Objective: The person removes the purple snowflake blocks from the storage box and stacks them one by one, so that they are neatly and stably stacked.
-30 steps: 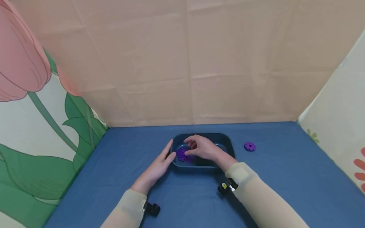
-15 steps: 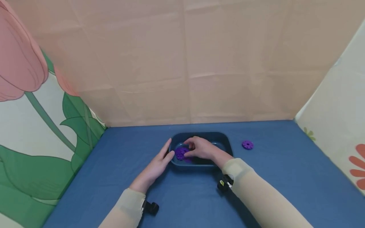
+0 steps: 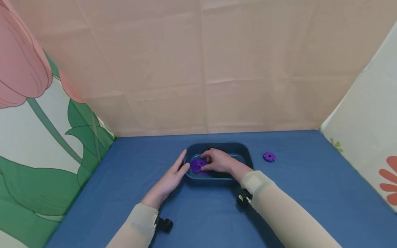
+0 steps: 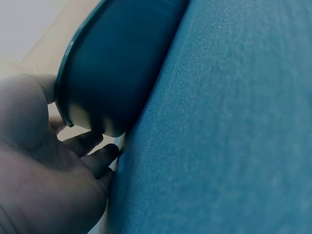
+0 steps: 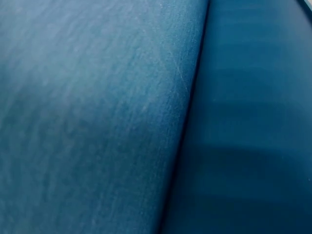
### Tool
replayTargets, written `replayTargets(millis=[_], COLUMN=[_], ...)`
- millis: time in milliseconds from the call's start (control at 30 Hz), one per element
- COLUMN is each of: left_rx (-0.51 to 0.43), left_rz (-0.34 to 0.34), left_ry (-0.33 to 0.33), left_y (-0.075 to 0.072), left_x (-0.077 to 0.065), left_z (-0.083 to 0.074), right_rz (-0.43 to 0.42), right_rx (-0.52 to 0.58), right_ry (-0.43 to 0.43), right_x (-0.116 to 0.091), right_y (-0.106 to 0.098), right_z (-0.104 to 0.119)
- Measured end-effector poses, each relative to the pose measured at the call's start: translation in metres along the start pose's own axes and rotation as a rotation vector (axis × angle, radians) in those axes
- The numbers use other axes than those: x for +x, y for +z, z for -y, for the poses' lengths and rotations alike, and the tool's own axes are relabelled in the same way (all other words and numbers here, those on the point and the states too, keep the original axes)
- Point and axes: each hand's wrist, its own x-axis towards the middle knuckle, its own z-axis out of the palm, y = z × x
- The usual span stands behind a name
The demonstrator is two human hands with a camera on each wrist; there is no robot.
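Note:
Beside the dark blue tray (image 3: 220, 178), my left hand (image 3: 170, 179) holds its left end, thumb at the near corner. In the left wrist view the thumb of that hand (image 4: 44, 156) reaches the rim while the fingers lie against the outer wall. Several purple notched discs (image 3: 196, 166) overlap in the tray's left part. My right hand (image 3: 218, 161) reaches inside with curled fingers and pinches at a disc among them, thumb low and index finger above. In the right wrist view only the tray wall (image 5: 243, 117) and the cloth show; the hand is hidden.
A single purple notched disc (image 3: 269, 157) lies on the blue cloth (image 3: 297, 179) right of the tray. Behind stands a tan backdrop (image 3: 204, 69). Printed flower panels flank the table on both sides.
The view has shifted slightly. My right hand's index finger and thumb have settled a little closer over the discs. My left hand and the tray stay in place.

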Motion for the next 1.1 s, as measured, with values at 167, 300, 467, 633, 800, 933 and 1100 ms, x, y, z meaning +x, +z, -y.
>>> replayTargets(millis=[167, 300, 467, 633, 800, 933, 1100], left_rx=[-0.005, 0.009, 0.018, 0.020, 0.022, 0.029, 0.023], left_rz=[0.011, 0.003, -0.014, -0.016, -0.014, -0.013, -0.014], left_ry=[-0.014, 0.003, 0.011, 0.003, 0.016, 0.012, 0.005], left_y=[-0.0013, -0.0005, 0.0008, 0.0006, 0.0007, 0.0003, 0.0017], left_x=[0.0012, 0.0018, 0.0005, 0.0010, 0.0009, 0.0018, 0.0010], left_z=[-0.0012, 0.0002, 0.0005, 0.0016, 0.0019, 0.0035, 0.0018], right_rz=[-0.001, 0.001, 0.002, -0.009, -0.029, -0.048, -0.107], right_rx=[0.002, -0.002, 0.000, 0.014, 0.104, 0.140, 0.139], right_ry=[0.007, 0.006, 0.003, 0.000, 0.040, 0.063, 0.063], right_x=[0.0015, 0.0016, 0.0009, -0.0005, -0.0012, -0.0009, -0.0038], right_y=[0.0003, 0.0003, 0.0011, 0.0017, -0.0010, -0.0023, -0.0072], right_z=[0.0000, -0.0006, -0.0014, -0.0021, -0.0024, -0.0012, 0.0012])
